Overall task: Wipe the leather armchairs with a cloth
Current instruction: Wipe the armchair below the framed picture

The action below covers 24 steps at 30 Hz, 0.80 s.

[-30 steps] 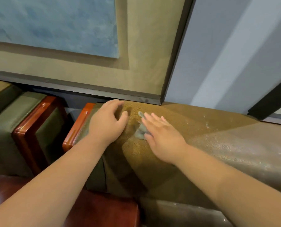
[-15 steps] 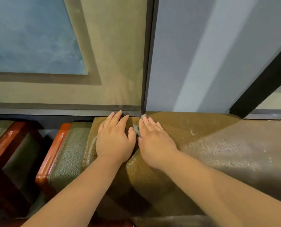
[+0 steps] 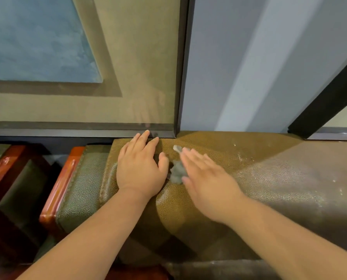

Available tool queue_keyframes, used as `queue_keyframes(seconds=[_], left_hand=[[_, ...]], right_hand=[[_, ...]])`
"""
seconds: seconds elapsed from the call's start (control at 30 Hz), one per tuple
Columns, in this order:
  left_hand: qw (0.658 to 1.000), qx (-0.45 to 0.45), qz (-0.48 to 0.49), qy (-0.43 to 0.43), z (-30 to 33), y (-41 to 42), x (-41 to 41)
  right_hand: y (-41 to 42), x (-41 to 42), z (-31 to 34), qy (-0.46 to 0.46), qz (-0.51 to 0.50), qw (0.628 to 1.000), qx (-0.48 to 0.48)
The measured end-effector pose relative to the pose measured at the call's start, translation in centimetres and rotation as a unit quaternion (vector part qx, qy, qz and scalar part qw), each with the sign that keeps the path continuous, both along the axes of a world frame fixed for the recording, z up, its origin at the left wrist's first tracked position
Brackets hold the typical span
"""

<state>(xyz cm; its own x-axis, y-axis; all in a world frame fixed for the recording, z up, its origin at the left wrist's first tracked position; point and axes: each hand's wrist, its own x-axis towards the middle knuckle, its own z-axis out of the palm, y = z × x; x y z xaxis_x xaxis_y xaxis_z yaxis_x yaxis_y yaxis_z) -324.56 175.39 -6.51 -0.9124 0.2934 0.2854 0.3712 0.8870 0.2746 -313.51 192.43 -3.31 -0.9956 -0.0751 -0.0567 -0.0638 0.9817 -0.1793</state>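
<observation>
Currently the cloth [image 3: 176, 172] lies bunched on the top edge of the armchair backrest [image 3: 219, 150], between the two hands, with one small end showing just past the right fingertips [image 3: 185, 151].

1. Change since half a second ago: the hands then lay almost touching, with the cloth nearly covered. They have now separated, and more of the cloth is exposed.
2. Right hand [image 3: 207, 178]: grip open, fingers straight and blurred by motion. It lies flat over the right part of the cloth and presses it to the leather; nothing is pinched.
3. Left hand [image 3: 140, 170]: grip open, palm flat on the backrest just left of the cloth, fingertips near the dark picture frame [image 3: 180, 77] above. It appears to steady the person and does not hold the cloth.
4. Leather right of the cloth carries pale specks and streaks; whether these are dust or moisture cannot be told.

Assessment: the right hand is probably drawing the cloth rightward along the backrest. The stroke is mid-course, and most of the top edge right of the cloth appears not yet wiped. The wooden armrest [image 3: 57, 188] left of the cloth is untouched.
</observation>
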Motion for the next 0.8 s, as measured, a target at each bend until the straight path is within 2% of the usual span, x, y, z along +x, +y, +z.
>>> queue_keyframes(seconds=[0.1, 0.17, 0.23, 0.3, 0.33, 0.4, 0.47, 0.53, 0.6, 0.63, 0.7, 0.8], left_hand=[[1.000, 0.002, -0.003, -0.003, 0.3, 0.0, 0.2], [1.000, 0.003, -0.002, -0.005, 0.4, 0.0, 0.3], [1.000, -0.004, 0.000, -0.003, 0.5, 0.1, 0.3], [1.000, -0.014, 0.002, -0.001, 0.5, 0.1, 0.3], [1.000, -0.015, 0.002, 0.002, 0.5, 0.1, 0.4], [1.000, -0.010, -0.002, 0.005, 0.5, 0.1, 0.4], [1.000, -0.007, -0.001, 0.004, 0.5, 0.0, 0.4], [1.000, -0.006, 0.001, 0.003, 0.5, 0.1, 0.4], [1.000, -0.004, 0.002, 0.002, 0.6, 0.1, 0.5], [1.000, -0.004, 0.002, 0.003, 0.6, 0.2, 0.4], [1.000, -0.002, 0.001, 0.004, 0.7, 0.3, 0.5], [1.000, -0.007, 0.001, 0.005, 0.8, 0.2, 0.6]], right_hand=[[4.9, -3.4, 1.3, -0.039, -0.137, 0.990, 0.001], [5.4, -4.3, 1.9, -0.054, -0.184, 0.981, -0.009], [2.4, -3.0, 1.2, -0.037, -0.139, 0.989, -0.026], [-1.2, -0.4, -0.1, 0.013, -0.038, 0.998, -0.048], [-1.9, 0.6, -0.2, 0.020, 0.000, 0.999, -0.049], [0.5, 0.3, 0.3, 0.012, 0.013, 0.999, -0.036], [4.7, -1.6, 1.1, -0.001, -0.058, 0.998, -0.008], [8.7, -3.2, 2.1, -0.026, -0.181, 0.983, -0.029], [8.9, -2.8, 2.2, -0.025, -0.228, 0.973, -0.028], [7.4, -1.9, 1.6, -0.013, -0.215, 0.977, -0.010], [2.9, 1.5, 0.3, 0.032, -0.120, 0.992, 0.009], [0.3, 6.0, -0.4, 0.018, -0.020, 1.000, -0.007]])
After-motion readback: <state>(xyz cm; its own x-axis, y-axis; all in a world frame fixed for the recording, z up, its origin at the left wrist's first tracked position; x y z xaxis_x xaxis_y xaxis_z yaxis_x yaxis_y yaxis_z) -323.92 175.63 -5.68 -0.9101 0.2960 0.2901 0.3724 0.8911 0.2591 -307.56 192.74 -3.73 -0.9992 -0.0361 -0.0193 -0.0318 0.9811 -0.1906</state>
